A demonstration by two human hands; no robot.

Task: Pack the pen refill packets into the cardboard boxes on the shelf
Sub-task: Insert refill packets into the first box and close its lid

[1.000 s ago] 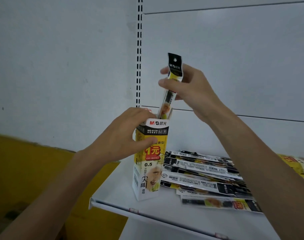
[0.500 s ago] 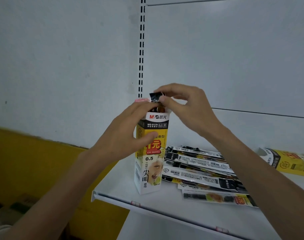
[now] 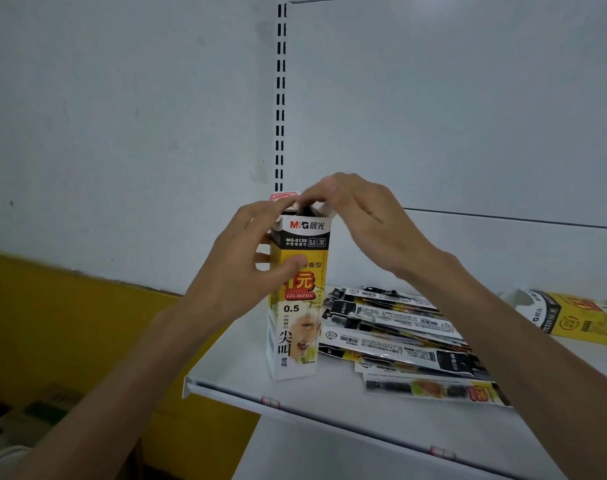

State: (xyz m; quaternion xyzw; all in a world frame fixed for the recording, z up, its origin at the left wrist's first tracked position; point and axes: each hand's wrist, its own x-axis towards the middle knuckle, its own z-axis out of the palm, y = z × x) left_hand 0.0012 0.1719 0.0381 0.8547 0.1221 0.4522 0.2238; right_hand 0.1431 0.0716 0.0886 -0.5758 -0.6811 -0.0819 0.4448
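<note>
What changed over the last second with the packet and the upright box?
The right hand pushed the refill packet down into the upright box; only its dark top now shows at the opening, fingertips still there. The left hand kept gripping the box, and the loose packets stayed on the shelf.

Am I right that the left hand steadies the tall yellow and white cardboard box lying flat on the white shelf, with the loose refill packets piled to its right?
Not quite: the head view shows the tall yellow and white cardboard box standing upright on the white shelf, not lying flat. The left hand does steady it, and the loose refill packets are piled to its right.
</note>
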